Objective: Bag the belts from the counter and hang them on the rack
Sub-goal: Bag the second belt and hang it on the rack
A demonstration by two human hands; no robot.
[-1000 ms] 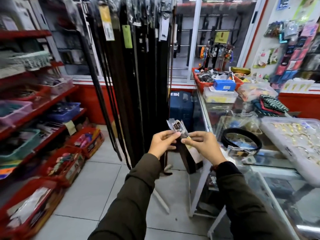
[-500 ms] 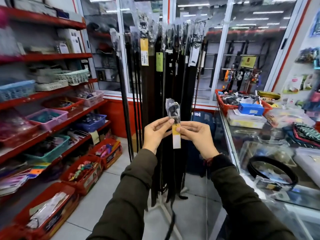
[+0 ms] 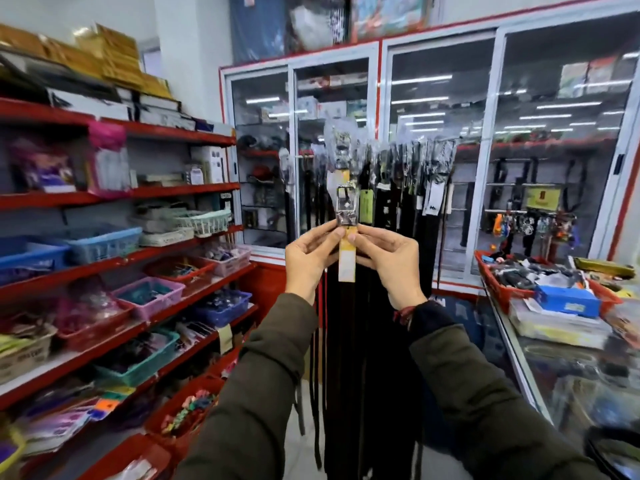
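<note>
A bagged belt (image 3: 347,206) with a metal buckle in clear plastic is held up at chest height, its yellow-white tag (image 3: 347,263) hanging below. My left hand (image 3: 309,258) pinches the bag's left edge and my right hand (image 3: 388,261) pinches its right edge, just under the buckle. Right behind it stands the belt rack (image 3: 398,161), full of dark belts in plastic sleeves hanging to the floor. The held belt's strap merges with the hanging belts, so its lower part cannot be told apart.
Red shelves (image 3: 121,261) with baskets of small goods line the left. A glass counter (image 3: 554,368) at the right carries a red tray (image 3: 498,289), a blue box (image 3: 568,301) and a coiled black belt (image 3: 609,452) at the bottom right. Glass cabinets (image 3: 440,133) stand behind.
Both hands have lifted the bagged belt upward toward the top of the rack. My view has tilted up and turned left, away from the counter.
</note>
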